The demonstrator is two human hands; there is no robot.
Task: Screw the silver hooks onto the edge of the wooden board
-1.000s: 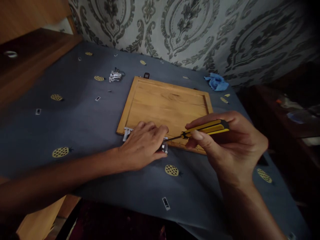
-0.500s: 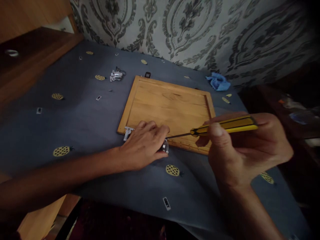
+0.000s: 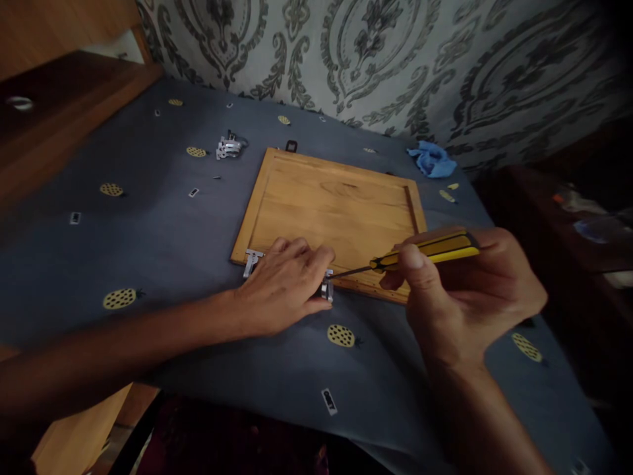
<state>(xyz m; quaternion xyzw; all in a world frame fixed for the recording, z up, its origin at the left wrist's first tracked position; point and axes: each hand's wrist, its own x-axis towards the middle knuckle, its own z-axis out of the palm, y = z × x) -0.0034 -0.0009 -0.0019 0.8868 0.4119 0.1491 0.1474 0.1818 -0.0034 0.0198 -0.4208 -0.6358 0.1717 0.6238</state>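
A framed wooden panel (image 3: 341, 211), like a cabinet door, lies flat on the cloth-covered table. My left hand (image 3: 289, 284) bends over its near edge, thumb and fingers closed around a metal hinge (image 3: 326, 290). Left of those fingers, another metal hinge (image 3: 252, 261) shows at the panel's near left corner, partly covered by the hand. My right hand (image 3: 465, 303) grips a screwdriver (image 3: 430, 252) with a yellow and black handle. The shaft points left and slightly down, its tip at the hinge by my left fingers. Whether the tip sits in a screw is too small to tell.
More metal hinges (image 3: 230, 146) lie in a small pile beyond the panel's left side, with a small screw (image 3: 216, 177) nearby. A dark clip-like piece (image 3: 291, 146) sits at the far edge. A crumpled blue cloth (image 3: 431, 159) lies far right, before the patterned wall (image 3: 380, 59).
My right hand and the screwdriver have shifted left, bringing the tip down closer onto the hinge. My left hand stays in place on the hinge.
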